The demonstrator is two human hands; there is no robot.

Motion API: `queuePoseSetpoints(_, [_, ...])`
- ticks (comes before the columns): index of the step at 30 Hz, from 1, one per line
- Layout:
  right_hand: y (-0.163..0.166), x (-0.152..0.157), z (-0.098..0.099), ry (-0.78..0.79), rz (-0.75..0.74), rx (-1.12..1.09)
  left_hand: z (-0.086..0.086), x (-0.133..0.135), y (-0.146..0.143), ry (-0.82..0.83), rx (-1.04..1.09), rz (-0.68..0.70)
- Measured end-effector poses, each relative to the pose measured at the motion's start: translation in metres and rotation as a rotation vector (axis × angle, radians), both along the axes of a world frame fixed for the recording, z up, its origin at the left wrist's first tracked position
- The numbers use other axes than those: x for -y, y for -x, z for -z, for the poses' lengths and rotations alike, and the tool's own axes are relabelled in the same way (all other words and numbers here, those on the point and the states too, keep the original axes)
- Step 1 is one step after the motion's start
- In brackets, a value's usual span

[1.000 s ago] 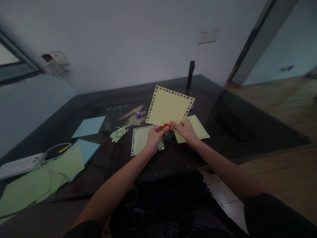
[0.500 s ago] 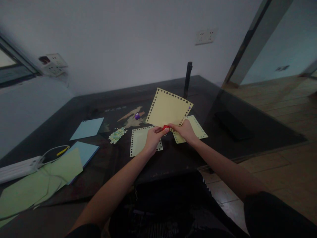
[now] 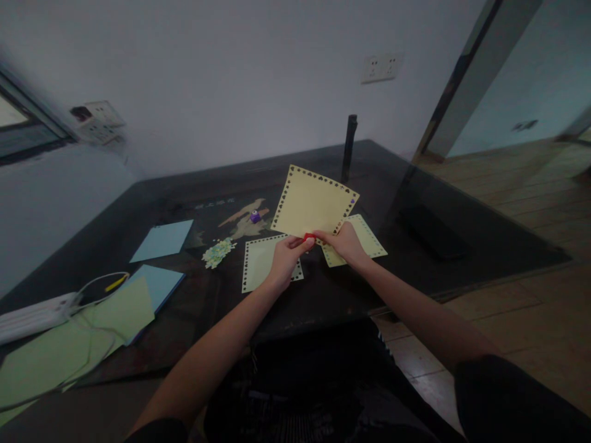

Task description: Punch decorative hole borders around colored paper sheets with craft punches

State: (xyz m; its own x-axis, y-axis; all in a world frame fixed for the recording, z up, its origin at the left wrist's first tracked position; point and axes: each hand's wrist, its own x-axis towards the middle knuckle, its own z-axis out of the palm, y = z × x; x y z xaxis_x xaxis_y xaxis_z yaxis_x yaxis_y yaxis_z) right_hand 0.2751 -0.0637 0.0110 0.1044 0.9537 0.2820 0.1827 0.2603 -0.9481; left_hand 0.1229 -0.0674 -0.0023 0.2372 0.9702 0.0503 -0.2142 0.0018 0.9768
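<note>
Beside a pale wall (image 3: 231,92), at a dark table (image 3: 212,295), grips a small red object (image 3: 309,236) in the left hand (image 3: 284,259) at the lower edge of a yellow sheet (image 3: 315,201); pinches that raised, hole-bordered sheet with the right hand (image 3: 347,243).

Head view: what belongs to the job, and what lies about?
Likely in use:
yellow sheet in right hand
red tool in left hand
two punched sheets
paper bits
purple tool
perhaps blue sheets, green sheets

Likely lying about:
power strip
black slab
black post
</note>
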Motion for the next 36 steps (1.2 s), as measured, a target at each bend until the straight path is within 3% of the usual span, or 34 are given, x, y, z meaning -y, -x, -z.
queuePoseSetpoints(22, [0.0011,0.0025,0.0009,0.017,0.037,0.064,0.0032,-0.0011,-0.0023,-0.075,-0.038,-0.056])
queuePoseSetpoints(36, [-0.0014,-0.0016,0.0042,0.013,-0.006,-0.030,0.0055,-0.0025,0.0002,-0.028,0.025,0.028])
